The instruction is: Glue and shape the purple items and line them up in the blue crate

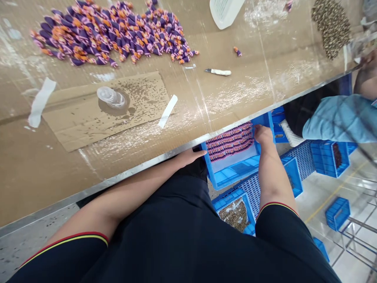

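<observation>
Below the table's front edge, a blue plastic crate (235,173) sits between my two hands, partly hidden under the tabletop. Inside it lie rows of small pink and purple pieces (231,142) on a pale sheet. My left hand (190,156) is at the crate's left wall, its thumb over the rim and its other fingers mostly hidden. At the opposite wall, my right hand (264,134) has its fingers closed around the rim.
On the table (188,110) lie a heap of purple-orange pieces (118,33), a white-handled knife (219,72), a plastic cup (112,97) on taped cardboard (73,129), and a brown pile (331,27). A co-worker's blue garment (338,118) is at right. Another crate (249,206) stands below.
</observation>
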A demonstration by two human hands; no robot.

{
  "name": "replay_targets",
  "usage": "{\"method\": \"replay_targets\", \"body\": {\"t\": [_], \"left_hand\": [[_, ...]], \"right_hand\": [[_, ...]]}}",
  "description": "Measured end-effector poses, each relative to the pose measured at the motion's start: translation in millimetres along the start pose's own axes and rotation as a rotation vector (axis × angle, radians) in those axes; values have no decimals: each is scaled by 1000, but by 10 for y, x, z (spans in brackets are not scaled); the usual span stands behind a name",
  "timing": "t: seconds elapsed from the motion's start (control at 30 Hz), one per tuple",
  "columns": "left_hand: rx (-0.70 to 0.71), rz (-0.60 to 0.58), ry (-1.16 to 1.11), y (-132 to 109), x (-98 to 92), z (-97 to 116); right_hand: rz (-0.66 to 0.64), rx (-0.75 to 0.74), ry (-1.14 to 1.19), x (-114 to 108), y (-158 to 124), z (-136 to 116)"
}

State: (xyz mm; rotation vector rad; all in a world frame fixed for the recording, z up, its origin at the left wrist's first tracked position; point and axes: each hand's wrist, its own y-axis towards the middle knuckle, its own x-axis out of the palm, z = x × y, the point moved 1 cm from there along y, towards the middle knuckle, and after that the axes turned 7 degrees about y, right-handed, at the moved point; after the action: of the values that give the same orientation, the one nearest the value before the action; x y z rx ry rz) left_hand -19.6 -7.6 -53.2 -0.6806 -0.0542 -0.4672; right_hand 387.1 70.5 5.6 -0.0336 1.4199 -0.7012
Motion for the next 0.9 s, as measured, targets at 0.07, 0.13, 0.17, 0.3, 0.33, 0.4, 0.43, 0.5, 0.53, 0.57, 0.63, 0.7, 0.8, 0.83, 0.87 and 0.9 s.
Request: {"method": "replay_targets", "body": {"t": [0.07,0.13,0.17,0.3,0.33,0.4,0.43,0.5,0.53,0.57,0.63,0.7,0.8,0.83,0.87,0.9], "left_hand": [[1,-7,-4,-3,0,6],[4,-14,-6,-2,-2,8],[5,-16,-7,0,-3,6],[7,-16,-11,11,-15,-7],[6,-16,-12,11,-18,-8],[6,-14,-12,9,-22,-6],[5,-13,-13,7,-22,-2],[1,-9,-15,4,-18,4],[-2,-7,-15,4,-15,6],[-5,-4,-16,4,-11,6],[-10,3,-16,7,-4,3],[-16,9,-12,10,-1,-3],[-21,14,-10,13,-3,-8],[-20,13,-11,14,-5,-9],[-18,13,-12,15,-6,-10],[-19,14,-12,17,-7,-12]], "right_hand": [[-4,17,5,27,7,-28],[-10,20,14,34,7,-49],[-11,18,20,32,2,-50],[-8,30,34,12,-52,-2],[-11,37,32,16,-66,12],[-28,49,23,38,-91,28],[-38,50,19,55,-100,28],[-54,41,13,91,-113,20],[-58,35,12,105,-119,13],[-61,28,11,116,-124,8],[-66,19,10,125,-132,3],[-72,12,9,122,-139,5],[-85,3,6,116,-144,14],[-89,0,6,119,-144,17],[-93,-4,6,124,-143,20],[-96,-8,7,133,-142,23]]}}
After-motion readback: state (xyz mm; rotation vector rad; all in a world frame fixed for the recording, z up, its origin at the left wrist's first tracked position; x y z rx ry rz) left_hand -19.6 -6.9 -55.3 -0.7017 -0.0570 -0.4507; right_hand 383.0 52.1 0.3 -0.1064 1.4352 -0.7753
